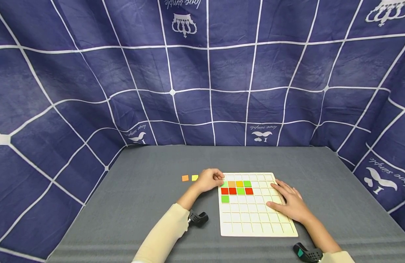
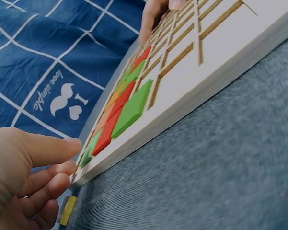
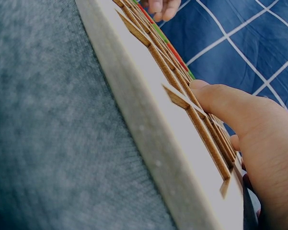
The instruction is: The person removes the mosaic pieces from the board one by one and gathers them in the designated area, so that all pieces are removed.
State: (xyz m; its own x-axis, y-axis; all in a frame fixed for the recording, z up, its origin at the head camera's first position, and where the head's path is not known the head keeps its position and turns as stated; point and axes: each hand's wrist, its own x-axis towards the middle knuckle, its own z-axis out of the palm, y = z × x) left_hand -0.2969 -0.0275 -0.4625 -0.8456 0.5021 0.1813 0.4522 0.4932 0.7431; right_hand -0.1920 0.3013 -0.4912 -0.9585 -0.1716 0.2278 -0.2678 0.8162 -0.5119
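A pale square board with a grid of recessed cells lies on the table, square coloured tiles filling several cells toward its far left. My left hand is at the board's far left corner, its thumb beside a light green tile. In the left wrist view, a gap shows between that thumb and the bent fingers below, with no tile visible between them. My right hand rests on the board's right side, thumb spread over the cells and fingers along the edge. In the right wrist view its thumb lies across the grid.
An orange tile and a yellow tile lie loose on the grey table, left of my left hand. A blue curtain with white lines hangs behind the table and along its sides.
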